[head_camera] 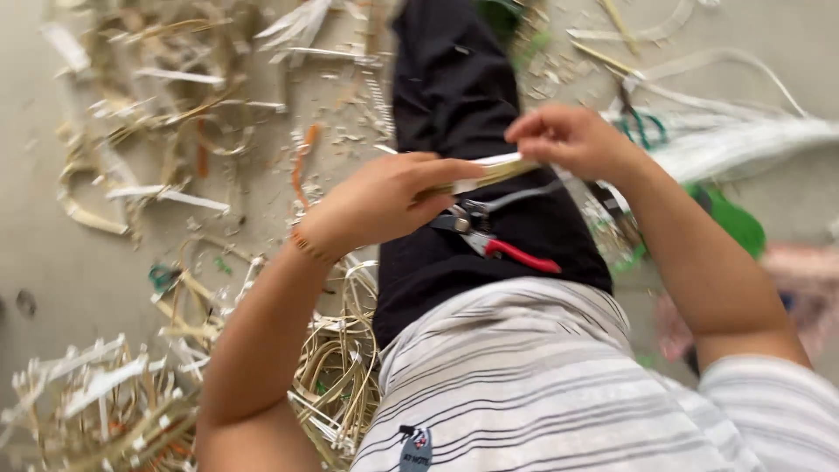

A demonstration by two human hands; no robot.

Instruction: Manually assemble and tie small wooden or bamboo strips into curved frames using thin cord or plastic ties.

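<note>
My left hand (384, 203) and my right hand (570, 140) both pinch a thin pale strip of cane (489, 170) and hold it stretched between them above my lap. A bundle of long white strips (734, 140) trails off to the right past my right hand. Pruning shears with a red handle (498, 238) lie on my black trouser leg (454, 96), just below the strip and under my left hand. A thin bracelet circles my left wrist.
Offcuts and curled pale strips (166, 131) litter the floor at the left. A heap of coiled cane (336, 376) lies by my left elbow. Something green (734, 218) sits on the floor at the right, with a pink thing behind my right forearm.
</note>
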